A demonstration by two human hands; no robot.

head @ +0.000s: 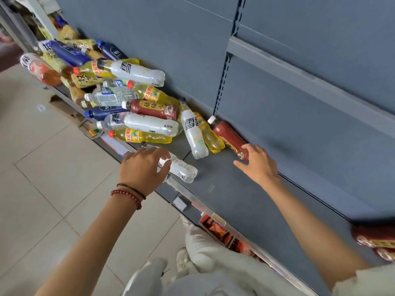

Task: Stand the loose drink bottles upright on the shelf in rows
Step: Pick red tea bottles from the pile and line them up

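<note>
**Two hands, two bottles: lift, turn, set down at the back**

Far left, the heap of bottles (111, 88) lies jumbled on the grey shelf (230, 195): blue, yellow, clear and dark red ones, all on their sides and stacked over each other. None in the heap stands upright, so I judge the task barely begun at this end.

Just right of the heap, at the shelf's front lip, the left hand (147, 167) curls its fingers over the neck end of a clear water bottle (183, 170), which lies flat with its base pointing into the shelf. A grip round the middle of the body would probably tip it up more cleanly than one at the cap end.

Next come a white-labelled bottle (193, 133) and a yellow drink bottle (210, 137), side by side and touching, caps towards the back panel (299, 92).

Beside them a dark red drink bottle (228, 135) lies against that panel. The right hand (259, 165) is spread, thumb out, fingertips at the bottle's base and not yet wrapped round it.

At the far right edge, red-labelled bottles (376, 242) show blurred; whether they stand I cannot tell. If they do, starting each row at the back panel beside them, base flat, would keep the front free.
</note>
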